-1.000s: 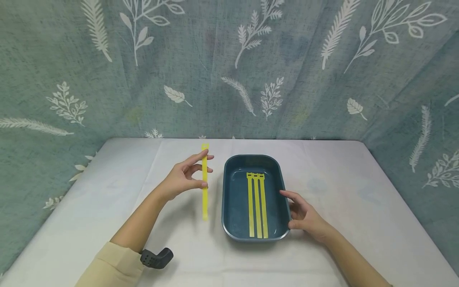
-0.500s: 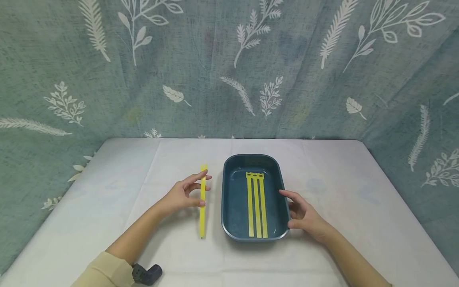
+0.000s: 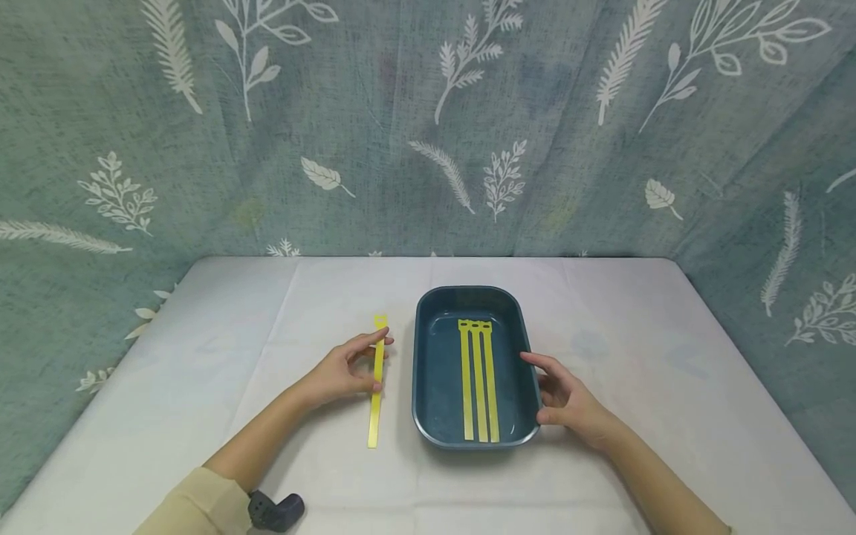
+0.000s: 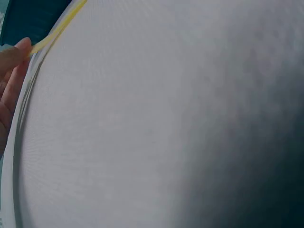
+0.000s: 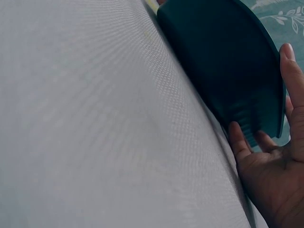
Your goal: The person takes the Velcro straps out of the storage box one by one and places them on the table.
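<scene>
My left hand (image 3: 337, 375) pinches a flat yellow strap tie (image 3: 376, 416) with a slotted head, just left of a dark teal rectangular dish (image 3: 428, 438). The strap lies low over the table, its head pointing away; whether it touches the cloth, I cannot tell. Several similar yellow strap ties (image 3: 478, 379) lie side by side in the dish, slotted heads at the far end. Along the dish's right wall my right hand (image 3: 568, 405) holds its side, one fingertip over the rim. In the right wrist view that hand (image 5: 273, 175) spans from rim to base.
A white cloth (image 3: 334, 475) covers the table. Behind it hangs a green-blue curtain (image 3: 374, 148) with white leaf prints. A black angled device (image 3: 277, 513) sits at my left sleeve (image 3: 200, 505).
My left hand has come down and nearer with the yellow strap tie, whose lower end has swung slightly left. The dish and the right hand stay in place.
</scene>
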Available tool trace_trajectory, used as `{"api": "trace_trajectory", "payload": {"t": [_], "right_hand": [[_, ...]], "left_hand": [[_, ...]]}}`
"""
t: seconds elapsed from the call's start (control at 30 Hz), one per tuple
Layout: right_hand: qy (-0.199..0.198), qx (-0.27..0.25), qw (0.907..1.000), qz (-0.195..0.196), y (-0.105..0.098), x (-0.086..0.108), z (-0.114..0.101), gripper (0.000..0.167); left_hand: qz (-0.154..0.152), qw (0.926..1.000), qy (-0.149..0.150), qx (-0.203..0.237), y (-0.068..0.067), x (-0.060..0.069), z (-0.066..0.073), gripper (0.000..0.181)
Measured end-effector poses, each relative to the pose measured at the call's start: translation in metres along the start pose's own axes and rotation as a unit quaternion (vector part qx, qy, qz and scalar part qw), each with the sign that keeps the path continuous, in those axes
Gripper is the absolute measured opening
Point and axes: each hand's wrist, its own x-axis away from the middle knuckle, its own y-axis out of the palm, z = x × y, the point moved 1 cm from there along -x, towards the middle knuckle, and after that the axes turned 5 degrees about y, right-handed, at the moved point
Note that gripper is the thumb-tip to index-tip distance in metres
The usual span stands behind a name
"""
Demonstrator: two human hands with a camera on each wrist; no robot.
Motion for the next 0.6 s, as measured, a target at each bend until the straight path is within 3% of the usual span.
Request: {"api": "trace_trajectory", "payload": {"t": [0.13,0.27,0.4,0.6], "right_hand": [[0.0,-0.004,1.0,0.0,-0.0001,-0.0004,0.0,0.084],[-0.001,-0.007,1.0,-0.002,-0.0003,-0.0007,-0.0005,0.084],[-0.006,-0.006,0.9999,-0.006,-0.0007,-0.0007,-0.0003,0.084],[-0.005,-0.003,1.0,-0.004,-0.0008,-0.0003,0.0018,0.084]], "left_hand": [[0.001,0.9998,-0.012,-0.013,0.0009,-0.0004,-0.0026,0.091],[0.007,0.9975,0.003,-0.071,0.0003,-0.0017,-0.0044,0.09],[0.015,0.9885,0.009,-0.15,-0.0014,-0.0037,-0.0074,0.088],[0.006,0.9785,-0.007,-0.206,-0.0061,-0.0074,-0.0101,0.088]]}}
